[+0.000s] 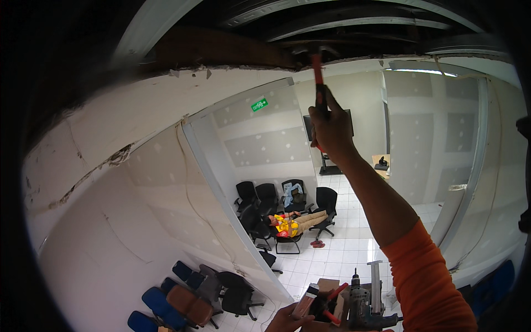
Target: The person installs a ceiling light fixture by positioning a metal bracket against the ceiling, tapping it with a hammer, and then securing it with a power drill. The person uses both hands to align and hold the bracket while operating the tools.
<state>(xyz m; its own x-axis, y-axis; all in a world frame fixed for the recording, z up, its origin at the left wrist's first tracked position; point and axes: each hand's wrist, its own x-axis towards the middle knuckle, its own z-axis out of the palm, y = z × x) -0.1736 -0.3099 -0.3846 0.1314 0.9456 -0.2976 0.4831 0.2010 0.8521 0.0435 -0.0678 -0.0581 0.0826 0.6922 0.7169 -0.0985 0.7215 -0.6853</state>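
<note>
My right hand is raised, closed around the black grip of a hammer with a red shaft. The hammer's metal head, partly lost in shadow, is at the broken edge of the wall top, under the ceiling frame. Low in the view, my left hand is closed on a small rectangular box, pale with a dark end. Beside it, red-handled pliers lie in an open cardboard box. A grey power drill stands to their right, its bit pointing up.
Metal ceiling channels run overhead. Far below, a person in a yellow and orange vest reclines across black office chairs on a white tiled floor. More chairs line the lower left. Partition walls and a screen stand beyond.
</note>
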